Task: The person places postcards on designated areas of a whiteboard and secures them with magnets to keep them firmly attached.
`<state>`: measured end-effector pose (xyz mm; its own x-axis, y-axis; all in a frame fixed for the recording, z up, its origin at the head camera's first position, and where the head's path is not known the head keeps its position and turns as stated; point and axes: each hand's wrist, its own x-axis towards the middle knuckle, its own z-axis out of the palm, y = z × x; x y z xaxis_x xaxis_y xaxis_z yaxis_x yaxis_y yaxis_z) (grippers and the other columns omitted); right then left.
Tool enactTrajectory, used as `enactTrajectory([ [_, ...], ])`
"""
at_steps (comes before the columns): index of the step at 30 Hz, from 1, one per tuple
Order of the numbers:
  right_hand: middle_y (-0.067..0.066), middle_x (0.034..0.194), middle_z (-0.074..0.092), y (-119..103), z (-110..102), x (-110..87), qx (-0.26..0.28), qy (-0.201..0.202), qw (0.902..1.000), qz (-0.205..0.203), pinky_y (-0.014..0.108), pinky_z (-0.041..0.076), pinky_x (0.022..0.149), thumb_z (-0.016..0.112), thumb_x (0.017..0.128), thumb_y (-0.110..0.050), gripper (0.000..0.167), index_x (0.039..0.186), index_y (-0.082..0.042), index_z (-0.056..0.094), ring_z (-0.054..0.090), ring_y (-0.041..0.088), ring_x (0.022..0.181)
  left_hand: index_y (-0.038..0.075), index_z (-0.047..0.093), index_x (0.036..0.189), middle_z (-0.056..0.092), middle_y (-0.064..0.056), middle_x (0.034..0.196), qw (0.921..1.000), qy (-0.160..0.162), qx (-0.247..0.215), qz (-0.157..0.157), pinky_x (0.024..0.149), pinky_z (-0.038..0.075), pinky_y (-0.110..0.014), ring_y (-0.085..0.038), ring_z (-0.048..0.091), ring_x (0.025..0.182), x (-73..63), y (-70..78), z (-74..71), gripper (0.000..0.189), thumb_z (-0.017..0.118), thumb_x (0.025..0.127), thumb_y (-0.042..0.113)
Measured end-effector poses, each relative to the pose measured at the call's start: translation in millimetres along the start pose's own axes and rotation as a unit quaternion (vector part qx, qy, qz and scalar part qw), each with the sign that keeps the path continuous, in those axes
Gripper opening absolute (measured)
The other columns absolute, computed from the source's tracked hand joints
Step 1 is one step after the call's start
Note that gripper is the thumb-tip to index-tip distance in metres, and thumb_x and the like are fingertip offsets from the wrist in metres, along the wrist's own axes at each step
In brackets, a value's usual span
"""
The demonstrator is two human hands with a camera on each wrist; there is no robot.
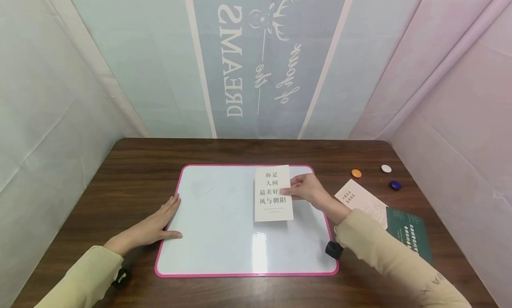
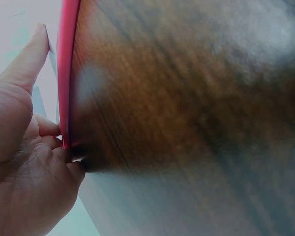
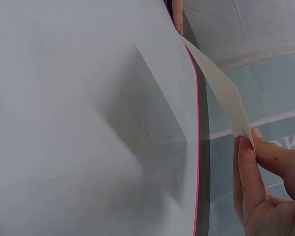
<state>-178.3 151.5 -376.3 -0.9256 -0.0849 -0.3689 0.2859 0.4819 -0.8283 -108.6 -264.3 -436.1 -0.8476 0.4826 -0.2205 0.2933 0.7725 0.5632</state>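
Observation:
A white card printed with dark Chinese characters is pinched at its right edge by my right hand, thumb on the printed face. In the right wrist view the card stands off the whiteboard, casting a shadow on it. The pink-rimmed whiteboard lies on the table under the card. My left hand rests at the board's left edge with its fingers fairly straight and its thumb over the white surface. In the left wrist view, fingers touch the pink rim.
Right of the board a pink card and a dark green card lie overlapping, partly under my right sleeve. Behind them sit an orange magnet-like disc, a white disc and a blue disc. Cloth walls enclose the brown table.

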Motion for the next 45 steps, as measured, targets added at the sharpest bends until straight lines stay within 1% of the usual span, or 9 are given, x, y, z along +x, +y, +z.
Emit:
enactTrajectory([
  [5, 0.015, 0.081, 0.069, -5, 10, 1.0, 0.023, -0.011, 0.9997, -0.001, 0.033, 0.055, 0.069, 0.077, 0.072, -0.006, 0.035, 0.097, 0.010, 0.059, 0.068, 0.020, 0.072, -0.009, 0.012, 0.142, 0.001, -0.024, 0.150, 0.9999, -0.002, -0.012, 0.000, 0.104, 0.012, -0.058, -0.042, 0.004, 0.136, -0.2, -1.3, 0.5, 0.102, 0.068, 0.076, 0.046],
  [9, 0.015, 0.082, 0.069, -9, 17, 1.8, 0.016, -0.009, 0.9998, -0.003, 0.033, 0.055, 0.068, 0.078, 0.071, -0.009, 0.036, 0.096, 0.008, 0.059, 0.068, 0.021, 0.073, -0.009, 0.012, 0.142, 0.001, -0.024, 0.150, 0.9999, 0.000, -0.011, 0.003, 0.104, 0.012, -0.057, -0.041, 0.004, 0.136, 0.0, -2.9, 2.0, 0.102, 0.067, 0.076, 0.047],
  [18, 0.014, 0.080, 0.069, -16, 31, 1.3, 0.012, -0.018, 0.9997, -0.012, 0.032, 0.055, 0.067, 0.078, 0.071, -0.008, 0.032, 0.093, 0.007, 0.060, 0.068, 0.020, 0.071, -0.009, 0.013, 0.142, 0.002, -0.025, 0.149, 1.0000, 0.000, -0.001, -0.002, 0.103, 0.014, -0.059, -0.042, 0.005, 0.135, -0.6, -2.1, 2.2, 0.103, 0.067, 0.075, 0.049],
  [26, 0.012, 0.078, 0.069, -20, 46, 3.1, 0.025, -0.017, 0.9995, -0.010, 0.031, 0.055, 0.066, 0.079, 0.069, -0.007, 0.032, 0.093, 0.005, 0.061, 0.068, 0.021, 0.070, -0.009, 0.013, 0.142, 0.003, -0.025, 0.149, 1.0000, 0.003, 0.003, -0.001, 0.103, 0.015, -0.059, -0.043, 0.006, 0.135, -0.3, -2.3, 2.6, 0.103, 0.066, 0.075, 0.050],
  [29, 0.012, 0.078, 0.069, -20, 51, 3.9, 0.033, -0.023, 0.9992, -0.007, 0.031, 0.055, 0.065, 0.078, 0.070, -0.005, 0.031, 0.093, 0.006, 0.061, 0.068, 0.021, 0.070, -0.009, 0.013, 0.142, 0.003, -0.025, 0.149, 1.0000, 0.003, 0.002, 0.000, 0.103, 0.015, -0.059, -0.043, 0.007, 0.135, -0.2, -2.0, 2.6, 0.103, 0.066, 0.075, 0.050],
  [36, 0.010, 0.076, 0.069, -22, 62, 5.0, 0.016, -0.027, 0.9994, -0.017, 0.028, 0.055, 0.063, 0.078, 0.070, -0.008, 0.030, 0.092, 0.004, 0.062, 0.068, 0.019, 0.069, -0.008, 0.013, 0.142, 0.003, -0.024, 0.150, 1.0000, 0.003, 0.002, -0.001, 0.103, 0.015, -0.058, -0.043, 0.006, 0.135, -0.2, -2.4, 2.3, 0.104, 0.067, 0.074, 0.050],
  [45, 0.010, 0.077, 0.069, -26, 77, 6.6, 0.022, -0.038, 0.9988, -0.023, 0.027, 0.055, 0.063, 0.078, 0.070, -0.009, 0.032, 0.093, 0.005, 0.061, 0.068, 0.019, 0.070, -0.008, 0.013, 0.142, 0.003, -0.025, 0.149, 1.0000, 0.003, 0.005, 0.000, 0.103, 0.015, -0.059, -0.043, 0.006, 0.135, -0.4, -2.6, 2.9, 0.104, 0.066, 0.075, 0.051],
])
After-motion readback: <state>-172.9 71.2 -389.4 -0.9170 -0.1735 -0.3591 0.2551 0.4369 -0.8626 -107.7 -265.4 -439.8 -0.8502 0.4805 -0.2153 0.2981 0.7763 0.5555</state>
